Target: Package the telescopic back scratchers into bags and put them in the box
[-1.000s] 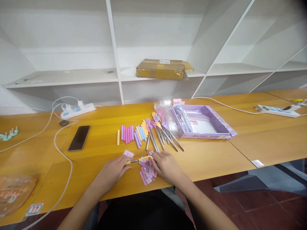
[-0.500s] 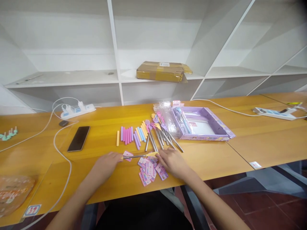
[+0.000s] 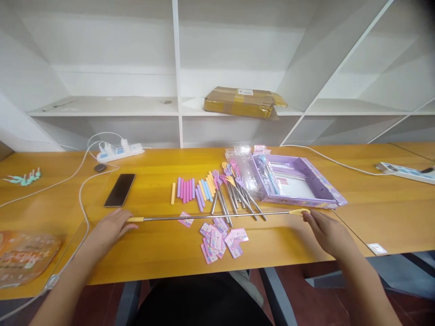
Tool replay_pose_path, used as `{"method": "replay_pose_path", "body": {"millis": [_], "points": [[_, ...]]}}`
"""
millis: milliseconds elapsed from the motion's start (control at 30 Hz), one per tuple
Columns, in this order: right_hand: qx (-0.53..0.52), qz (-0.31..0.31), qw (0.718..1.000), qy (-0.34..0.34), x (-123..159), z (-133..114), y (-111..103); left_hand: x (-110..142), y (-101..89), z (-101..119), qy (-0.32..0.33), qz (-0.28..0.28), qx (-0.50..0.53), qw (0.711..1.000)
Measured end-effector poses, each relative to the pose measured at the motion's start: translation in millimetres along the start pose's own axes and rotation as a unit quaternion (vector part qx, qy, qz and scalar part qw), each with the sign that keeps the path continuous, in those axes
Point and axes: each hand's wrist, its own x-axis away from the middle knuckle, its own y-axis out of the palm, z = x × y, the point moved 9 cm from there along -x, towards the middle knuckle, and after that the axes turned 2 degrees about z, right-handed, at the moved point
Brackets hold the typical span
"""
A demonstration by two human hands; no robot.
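My left hand [image 3: 110, 226] pinches the yellow grip end of a thin telescopic metal rod [image 3: 217, 216], and my right hand [image 3: 324, 230] pinches its yellow hand-shaped tip. The rod is stretched out long, level just above the yellow table [image 3: 152, 246]. Under it lie a pile of small pink cards [image 3: 219, 237], one loose pink card [image 3: 186, 220] and a bunch of collapsed metal rods with coloured hand tips [image 3: 233, 192]. Behind them lies a row of pastel grip sleeves [image 3: 192, 189].
A purple box lid [image 3: 299, 181] with clear plastic bags [image 3: 244, 167] sits right of the rods. A black phone [image 3: 120, 189], a power strip [image 3: 118, 149] and white cables lie left. A brown parcel [image 3: 244, 100] rests on the white shelf. Another power strip [image 3: 404, 171] lies far right.
My hands have moved far apart, left going left and right going right, pulling the short rod out to several times its length. The pink cards stayed on the table.
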Motion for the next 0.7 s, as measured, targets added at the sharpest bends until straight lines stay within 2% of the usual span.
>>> {"method": "replay_pose_path", "body": {"millis": [100,200,367,533,633,700], "points": [[0.002,-0.002,1.0,0.029,0,13,5,5,-6.6,1,-0.005,0.017,-0.001,1.0],[-0.007,-0.021,0.999,0.05,5,21,14,11,-8.5,5,-0.005,0.005,-0.007,1.0],[-0.021,-0.042,0.996,0.069,11,16,15,13,-4.8,9,-0.003,-0.019,0.003,1.0],[-0.079,-0.042,0.993,0.076,1,-7,0,1,-3.4,21,0.01,-0.017,0.02,1.0],[-0.09,-0.036,0.993,0.06,-15,-41,1,-9,2.1,41,0.039,-0.013,0.04,0.998],[-0.072,0.009,0.995,0.063,-24,-71,1,-17,8.3,59,0.051,0.001,0.038,0.998]]}}
